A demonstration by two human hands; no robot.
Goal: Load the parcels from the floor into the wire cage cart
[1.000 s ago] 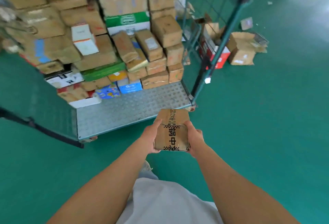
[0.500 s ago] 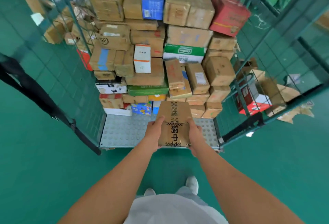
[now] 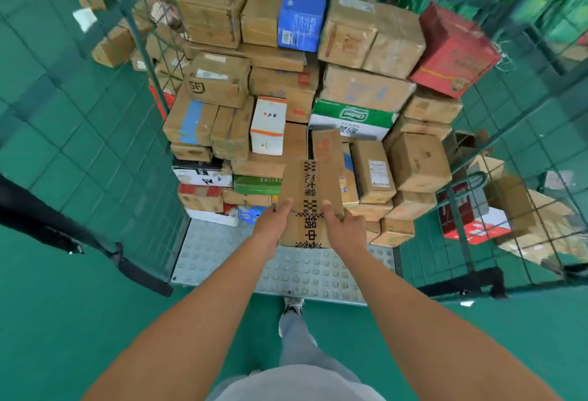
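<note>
I have a taped brown parcel (image 3: pixel 310 206) gripped between both hands, left hand (image 3: pixel 273 225) and right hand (image 3: pixel 342 228) curled on its sides, held over the wire cage cart's studded metal floor (image 3: pixel 222 260), just before the stacked boxes (image 3: pixel 286 88). This is the placing step; next I judge it needs setting down in the free front row. Since a second ago, the cart has come much nearer and the parcel sits higher, against the stack.

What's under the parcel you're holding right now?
Under the taped parcel, held by the left hand and right hand, lies the cart's studded metal floor. The parcel covers the stack's lower front boxes behind it.
</note>
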